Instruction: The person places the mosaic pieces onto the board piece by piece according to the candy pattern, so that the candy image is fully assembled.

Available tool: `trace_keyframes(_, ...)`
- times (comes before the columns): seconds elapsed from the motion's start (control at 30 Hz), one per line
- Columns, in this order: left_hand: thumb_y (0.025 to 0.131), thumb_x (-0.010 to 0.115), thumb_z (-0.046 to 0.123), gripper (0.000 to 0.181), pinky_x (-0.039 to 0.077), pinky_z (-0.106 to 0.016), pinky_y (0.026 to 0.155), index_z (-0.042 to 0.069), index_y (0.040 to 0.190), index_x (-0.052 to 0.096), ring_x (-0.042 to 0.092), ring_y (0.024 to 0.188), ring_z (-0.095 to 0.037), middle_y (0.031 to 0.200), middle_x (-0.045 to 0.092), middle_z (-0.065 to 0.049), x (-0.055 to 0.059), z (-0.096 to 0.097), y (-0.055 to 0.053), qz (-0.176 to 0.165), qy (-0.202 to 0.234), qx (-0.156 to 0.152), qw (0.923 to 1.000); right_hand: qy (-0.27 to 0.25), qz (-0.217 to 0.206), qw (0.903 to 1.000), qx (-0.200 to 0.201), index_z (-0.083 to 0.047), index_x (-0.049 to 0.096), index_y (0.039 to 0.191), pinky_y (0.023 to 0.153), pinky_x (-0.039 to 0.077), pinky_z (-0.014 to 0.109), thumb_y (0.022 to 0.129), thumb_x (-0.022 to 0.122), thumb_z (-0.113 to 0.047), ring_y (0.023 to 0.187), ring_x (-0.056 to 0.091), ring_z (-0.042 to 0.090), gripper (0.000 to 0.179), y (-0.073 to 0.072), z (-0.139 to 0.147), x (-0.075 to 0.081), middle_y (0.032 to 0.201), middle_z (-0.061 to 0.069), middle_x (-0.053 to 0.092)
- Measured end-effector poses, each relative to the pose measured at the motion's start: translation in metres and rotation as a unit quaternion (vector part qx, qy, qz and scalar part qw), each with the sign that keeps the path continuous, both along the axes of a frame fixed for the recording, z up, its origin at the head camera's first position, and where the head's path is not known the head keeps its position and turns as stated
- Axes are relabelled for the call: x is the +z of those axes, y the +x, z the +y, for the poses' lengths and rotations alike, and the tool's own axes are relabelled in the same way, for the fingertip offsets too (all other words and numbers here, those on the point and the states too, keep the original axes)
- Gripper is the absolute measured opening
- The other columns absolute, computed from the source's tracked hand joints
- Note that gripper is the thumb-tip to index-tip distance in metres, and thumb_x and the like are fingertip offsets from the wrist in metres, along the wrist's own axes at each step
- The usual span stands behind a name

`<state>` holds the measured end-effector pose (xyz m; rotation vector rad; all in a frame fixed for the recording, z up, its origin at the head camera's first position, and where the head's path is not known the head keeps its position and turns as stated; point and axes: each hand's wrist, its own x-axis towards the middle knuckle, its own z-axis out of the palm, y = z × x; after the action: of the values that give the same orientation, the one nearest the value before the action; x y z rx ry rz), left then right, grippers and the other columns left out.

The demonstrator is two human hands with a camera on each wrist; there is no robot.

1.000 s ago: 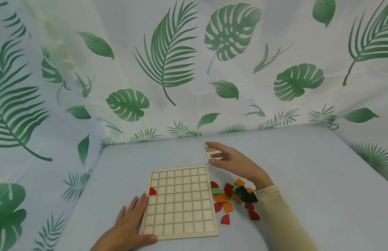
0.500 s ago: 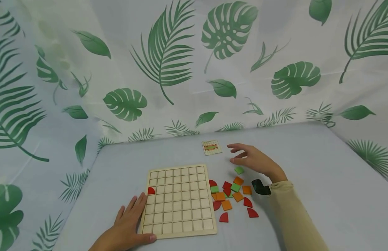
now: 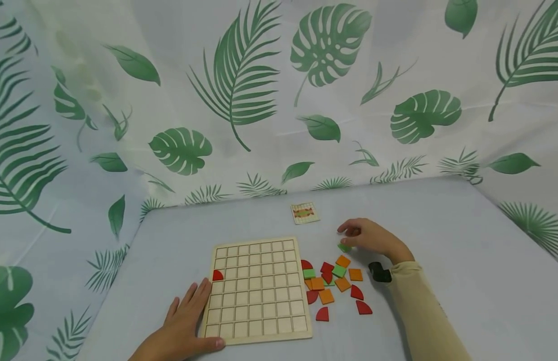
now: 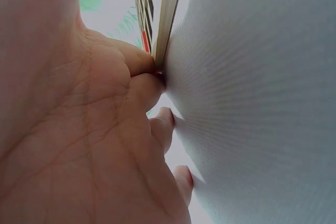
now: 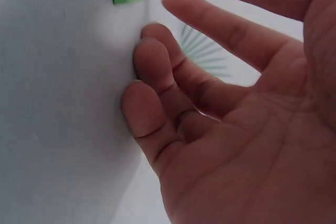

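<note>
Green tile (image 3: pixel 342 248) lies on the desk (image 3: pixel 477 250) just beyond the far side of a loose scatter of pieces, partly covered by the thumb of the right hand (image 3: pixel 374 236). That hand's grip is slack, its fingers curved and holding nothing; in the right wrist view the tile sits apart from the fingertips, and whether the thumb touches it I cannot tell. A strip of desk separates the tile from the right edge of the wooden board (image 3: pixel 256 291), and another runs between it and the pattern card (image 3: pixel 304 213) beyond the board's far right corner. Nearer, orange squares (image 3: pixel 356 275), red quarter-rounds (image 3: pixel 364 307) and further green squares (image 3: pixel 339 271) spread rightward from the board's edge, some overlapping. One red piece (image 3: pixel 218 275) fills a cell along the left edge. The left hand (image 3: pixel 184 321), its grip relaxed and fingers spread, rests against that edge, thumb at the near corner. By the right sleeve (image 3: pixel 425 311) is a black object (image 3: pixel 379 272); outside the arm, the desk stretches wide to the leaf-printed cloth (image 3: pixel 270 170).
</note>
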<state>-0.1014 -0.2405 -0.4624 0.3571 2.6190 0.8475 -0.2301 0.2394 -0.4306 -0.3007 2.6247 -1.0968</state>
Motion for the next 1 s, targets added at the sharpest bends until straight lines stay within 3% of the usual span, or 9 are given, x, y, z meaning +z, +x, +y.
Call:
trace_keyframes(0.33,0.076,0.092,0.059,0.134,-0.004,-0.072,0.122,0.0,0.17,0.017,0.002,0.162,-0.047,0.177,0.013,-0.021,0.001,0.002,-0.001,-0.012,-0.009,0.01,0.9998,0.0,-0.012,0.9998,0.012,-0.006,0.072,0.119,0.094,0.052,0.048,0.091,0.08,-0.008,0.109,0.052,0.035,0.029,0.001,0.007,-0.006,0.114,0.014,0.057)
trace_keyframes(0.53,0.076,0.092,0.059,0.134,-0.005,-0.073,0.121,0.0,0.17,0.018,0.001,0.161,-0.048,0.177,0.013,-0.023,0.0,0.002,-0.001,-0.012,-0.008,0.009,0.9999,0.012,0.008,0.9996,0.024,-0.007,0.07,0.11,0.089,0.051,0.046,0.091,0.081,-0.006,0.105,0.051,0.034,0.022,-0.001,0.002,-0.007,0.109,0.013,0.056)
trace_keyframes(0.9,0.077,0.092,0.058,0.133,-0.005,-0.072,0.122,0.0,0.17,0.017,0.001,0.162,-0.047,0.177,0.012,-0.021,0.003,0.003,0.0,-0.021,-0.01,0.012,0.9997,0.021,0.024,0.9995,0.009,-0.004,0.062,0.099,0.076,0.047,0.039,0.088,0.081,-0.005,0.089,0.052,0.028,0.022,-0.003,-0.002,-0.005,0.092,0.009,0.054)
trace_keyframes(1.0,0.076,0.09,0.064,0.134,-0.004,-0.072,0.122,0.001,0.17,0.018,0.002,0.162,-0.047,0.177,0.013,-0.02,0.0,0.002,-0.001,-0.01,-0.008,0.011,0.9999,0.023,0.03,0.9993,-0.001,-0.004,0.061,0.098,0.073,0.045,0.038,0.089,0.08,-0.005,0.086,0.053,0.026,0.021,-0.002,-0.002,-0.004,0.089,0.008,0.055)
